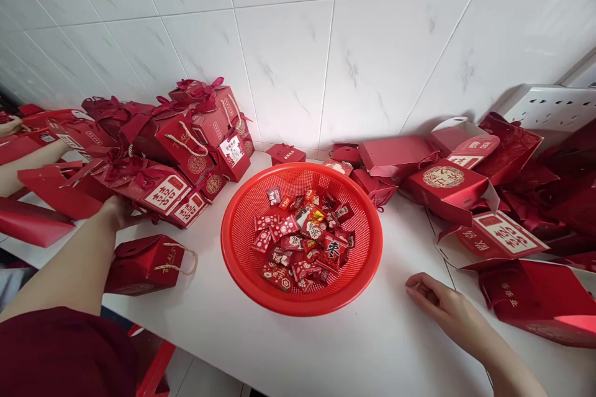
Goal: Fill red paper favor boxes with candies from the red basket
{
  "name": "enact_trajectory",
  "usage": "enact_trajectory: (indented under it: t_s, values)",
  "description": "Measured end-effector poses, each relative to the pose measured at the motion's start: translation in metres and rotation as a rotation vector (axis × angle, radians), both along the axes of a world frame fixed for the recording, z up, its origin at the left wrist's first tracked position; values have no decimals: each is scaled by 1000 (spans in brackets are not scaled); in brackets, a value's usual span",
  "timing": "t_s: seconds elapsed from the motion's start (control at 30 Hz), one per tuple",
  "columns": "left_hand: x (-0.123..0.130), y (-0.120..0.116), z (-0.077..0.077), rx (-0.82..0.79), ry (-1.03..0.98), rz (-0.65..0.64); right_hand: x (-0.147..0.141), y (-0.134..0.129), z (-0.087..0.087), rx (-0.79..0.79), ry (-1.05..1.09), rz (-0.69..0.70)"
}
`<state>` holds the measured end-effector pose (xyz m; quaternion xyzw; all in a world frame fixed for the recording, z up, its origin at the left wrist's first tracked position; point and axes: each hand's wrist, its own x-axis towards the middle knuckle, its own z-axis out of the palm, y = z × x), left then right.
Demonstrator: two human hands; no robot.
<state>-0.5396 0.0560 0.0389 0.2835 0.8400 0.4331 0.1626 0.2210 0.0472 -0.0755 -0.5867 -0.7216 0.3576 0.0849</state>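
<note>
My left hand (pixel 116 211) reaches into the stack of red gift boxes on the left. Its fingers are partly hidden under a red gift box (pixel 161 193) with a white character label, and they appear closed on that box's near side. My right hand (pixel 433 298) rests on the white table to the right, fingers loosely curled in, with nothing visible in them. Between my hands stands a red plastic basket (pixel 233 267) holding many small wrapped candies (pixel 307 239). A single red gift box (pixel 142 263) with a rope handle stands below my left forearm.
Unfolded and part-folded red boxes (pixel 505 232) are heaped at the right, below a white power strip (pixel 554 108). More small red boxes (pixel 395 155) line the tiled wall (pixel 284 68). Another person's arm (pixel 35 167) reaches in at far left. A red stool (pixel 156 369) is under the table edge.
</note>
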Motion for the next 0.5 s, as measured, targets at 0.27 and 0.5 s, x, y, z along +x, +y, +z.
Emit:
enact_trajectory:
  t_s: [0.27,0.5]
  values:
    - [3,-10,-5,-31,-298,25,-1,2,-2,7,-18,5]
    - [6,-32,0,-237,-166,-26,-37,-6,35,545,66,23]
